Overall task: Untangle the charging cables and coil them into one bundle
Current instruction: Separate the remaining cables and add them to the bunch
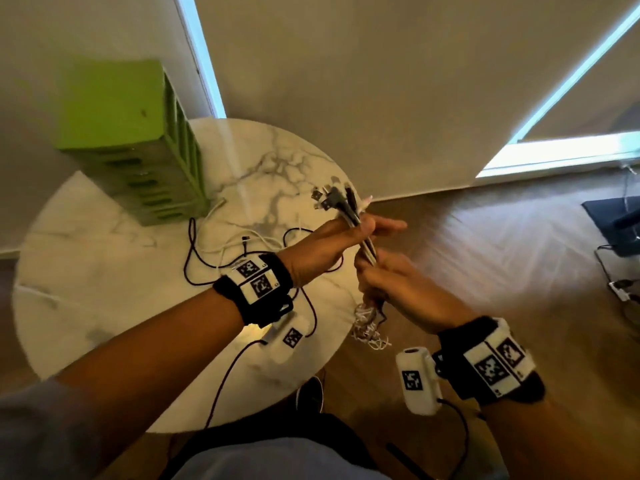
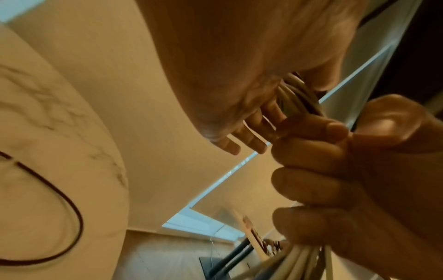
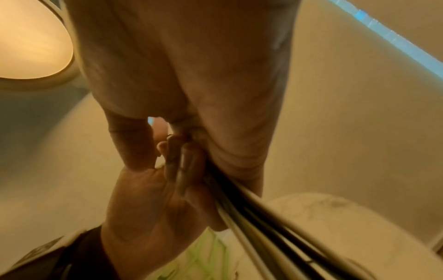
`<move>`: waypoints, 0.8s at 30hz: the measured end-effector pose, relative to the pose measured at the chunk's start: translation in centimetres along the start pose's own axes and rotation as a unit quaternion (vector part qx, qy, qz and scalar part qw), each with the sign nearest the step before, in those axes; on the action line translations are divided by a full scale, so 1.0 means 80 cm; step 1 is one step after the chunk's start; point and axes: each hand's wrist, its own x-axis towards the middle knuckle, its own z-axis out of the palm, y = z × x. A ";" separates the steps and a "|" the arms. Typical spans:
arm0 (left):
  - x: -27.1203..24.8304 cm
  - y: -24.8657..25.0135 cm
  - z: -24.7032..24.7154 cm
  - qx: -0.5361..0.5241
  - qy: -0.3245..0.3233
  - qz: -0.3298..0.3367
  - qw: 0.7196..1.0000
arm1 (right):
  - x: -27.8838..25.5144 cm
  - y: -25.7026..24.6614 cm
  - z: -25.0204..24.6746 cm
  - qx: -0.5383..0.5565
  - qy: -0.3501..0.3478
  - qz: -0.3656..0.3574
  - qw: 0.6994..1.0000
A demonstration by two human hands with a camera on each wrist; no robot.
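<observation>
Loose cables (image 1: 221, 251) lie on table (image 1: 104, 271), right of crate (image 1: 138, 140).

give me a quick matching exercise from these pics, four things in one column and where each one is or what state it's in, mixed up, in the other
Things:
1. left hand
2. right hand
3. green rack
4. dark cable

Places or states:
A. stands on the marble table, at its far left
B. grips the cable bundle just below the plugs
C. lies loose on the tabletop
D. grips the bundle lower down, nearer the person

Pairs: 1-B, 2-D, 3-A, 4-C
</observation>
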 end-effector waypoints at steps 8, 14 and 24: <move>-0.083 0.030 -0.067 -0.040 0.139 -0.052 0.988 | 0.064 -0.008 0.121 -0.072 0.018 -0.082 0.994; -0.133 0.019 -0.124 -0.123 0.287 -0.009 0.950 | 0.103 0.024 0.187 -0.177 0.018 -0.129 0.976; -0.186 -0.013 -0.237 -0.168 0.476 0.001 0.863 | 0.245 -0.009 0.179 -0.126 -0.034 -0.028 0.991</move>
